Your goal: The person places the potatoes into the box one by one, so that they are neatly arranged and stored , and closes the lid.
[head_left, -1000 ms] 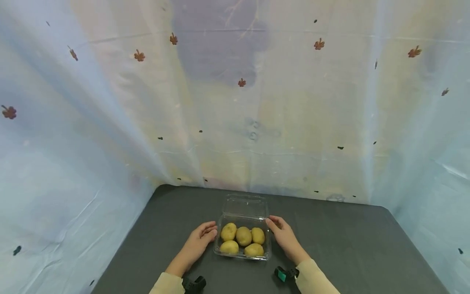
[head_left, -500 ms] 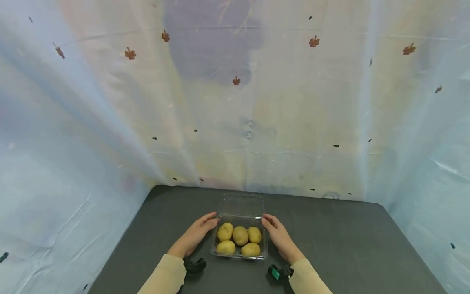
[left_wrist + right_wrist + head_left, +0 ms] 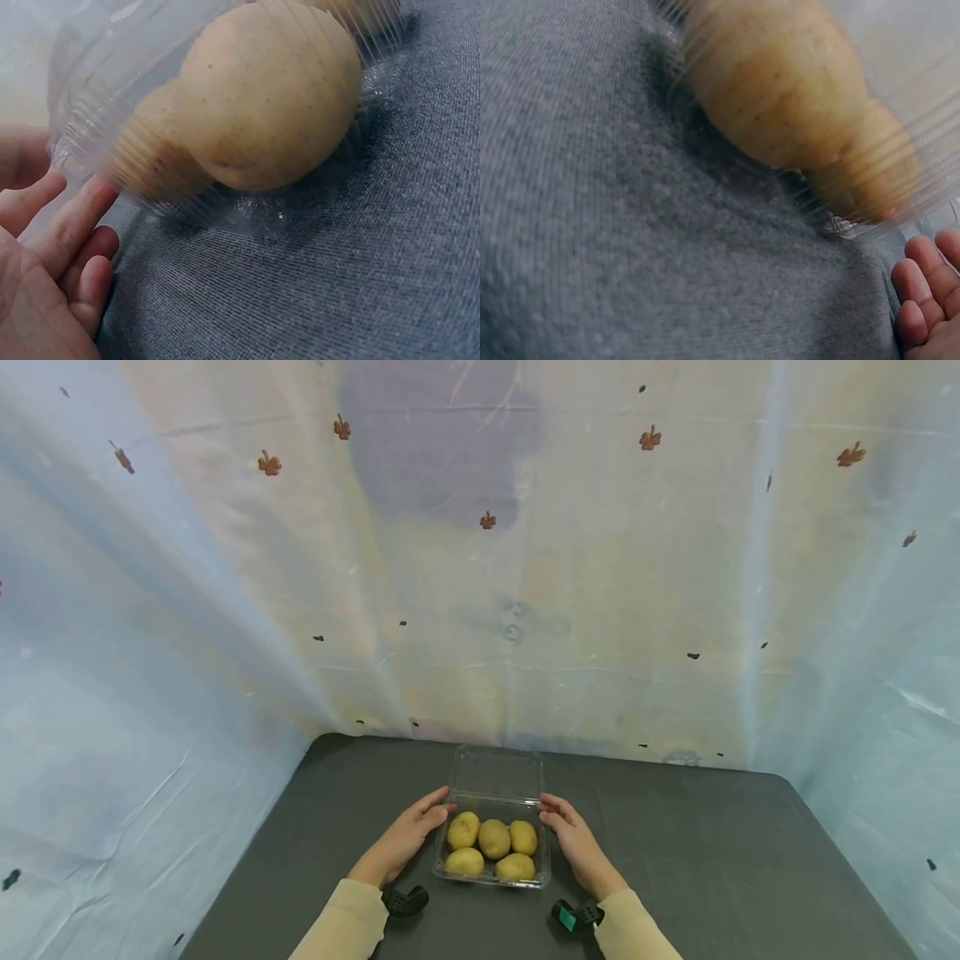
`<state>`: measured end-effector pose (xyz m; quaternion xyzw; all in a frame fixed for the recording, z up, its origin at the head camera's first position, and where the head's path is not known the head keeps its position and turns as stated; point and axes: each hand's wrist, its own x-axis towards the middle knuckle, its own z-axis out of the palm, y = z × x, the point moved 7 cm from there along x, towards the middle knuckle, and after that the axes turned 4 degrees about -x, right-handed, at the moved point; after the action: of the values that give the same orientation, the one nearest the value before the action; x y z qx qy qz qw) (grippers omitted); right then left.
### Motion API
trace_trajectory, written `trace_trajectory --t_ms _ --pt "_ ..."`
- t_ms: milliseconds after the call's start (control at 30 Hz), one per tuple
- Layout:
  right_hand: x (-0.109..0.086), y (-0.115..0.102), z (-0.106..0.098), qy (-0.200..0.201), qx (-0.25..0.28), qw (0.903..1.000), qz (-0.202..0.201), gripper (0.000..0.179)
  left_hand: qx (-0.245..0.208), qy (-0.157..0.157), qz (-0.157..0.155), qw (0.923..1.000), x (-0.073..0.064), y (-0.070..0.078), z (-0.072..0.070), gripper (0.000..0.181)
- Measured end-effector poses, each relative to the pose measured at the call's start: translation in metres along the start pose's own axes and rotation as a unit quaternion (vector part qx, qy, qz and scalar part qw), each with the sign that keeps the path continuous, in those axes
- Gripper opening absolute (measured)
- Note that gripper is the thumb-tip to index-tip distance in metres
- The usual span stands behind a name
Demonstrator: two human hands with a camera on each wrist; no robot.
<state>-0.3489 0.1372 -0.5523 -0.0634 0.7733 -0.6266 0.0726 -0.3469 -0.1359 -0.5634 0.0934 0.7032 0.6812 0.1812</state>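
Observation:
A clear plastic clamshell box (image 3: 491,882) lies on the table with its lid (image 3: 498,774) folded back. Inside sit several yellow-brown potatoes (image 3: 494,839), seen through the ribbed wall as a large potato (image 3: 270,97) in the left wrist view and another potato (image 3: 776,82) in the right wrist view. My left hand (image 3: 405,837) touches the box's left side near the hinge, its fingers (image 3: 71,225) loosely extended. At the opposite rear corner is my right hand (image 3: 579,846), thumb and fingertips by the rim; its visible fingers (image 3: 926,277) are relaxed.
The dark grey tabletop (image 3: 690,852) spreads out on both sides of the box. A pale plastic curtain (image 3: 600,568) with leaf prints hangs behind the table and along its sides. Each wrist wears a black device, such as the left strap (image 3: 405,902).
My left hand has slid forward along the box's side toward the hinge. The right hand has shifted only slightly. The lid stays folded back, and the potatoes keep their places in the box.

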Motion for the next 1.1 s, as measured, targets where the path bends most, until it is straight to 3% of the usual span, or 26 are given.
trace_trajectory --t_ms 333,667,1100 --pt "-0.001 -0.006 -0.002 0.024 0.009 0.9994 -0.022 0.049 -0.016 0.007 0.023 0.9996 -0.004 0.005 0.0 0.053" --pt "-0.002 -0.005 -0.003 0.02 0.003 0.9992 -0.035 0.054 -0.003 0.025 0.031 0.9992 -0.002 0.005 0.0 0.056" --pt "-0.003 0.004 -0.008 0.058 0.002 0.9979 -0.03 0.043 0.006 0.049 0.029 0.9984 -0.004 0.003 0.001 0.045"
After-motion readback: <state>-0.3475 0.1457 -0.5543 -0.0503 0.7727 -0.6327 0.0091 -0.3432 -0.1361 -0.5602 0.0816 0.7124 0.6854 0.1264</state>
